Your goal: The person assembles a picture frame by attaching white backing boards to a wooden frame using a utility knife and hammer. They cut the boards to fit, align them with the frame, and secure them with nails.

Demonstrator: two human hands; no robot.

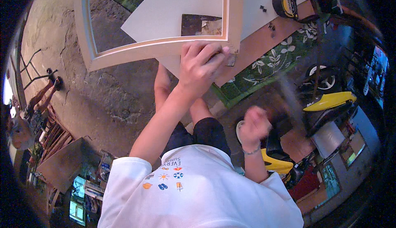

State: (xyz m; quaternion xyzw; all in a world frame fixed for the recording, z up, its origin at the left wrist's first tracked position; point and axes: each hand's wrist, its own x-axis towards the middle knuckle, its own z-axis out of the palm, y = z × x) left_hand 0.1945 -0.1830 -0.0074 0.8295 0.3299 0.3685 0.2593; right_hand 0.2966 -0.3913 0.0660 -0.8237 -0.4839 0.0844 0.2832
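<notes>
My left hand (199, 69) is closed at the near edge of a pale wooden frame (136, 54), close to its right corner. Its fingers curl over the near bar, and the thumb is hidden. A small greyish square piece (231, 59) shows beside the fingertips, at the frame's corner; I cannot tell what it is. My right hand (255, 125) hangs lower and to the right, apart from the frame. Motion smears its fingers, and nothing can be made out in them.
Beneath the frame lie a white board (260, 22) and a green leaf-patterned cloth (268, 65). A yellow-and-black tape measure (285, 6) and small black pieces (263, 8) rest on the board. Yellow scooter parts (330, 101) stand at right; another person (29, 116) is far left.
</notes>
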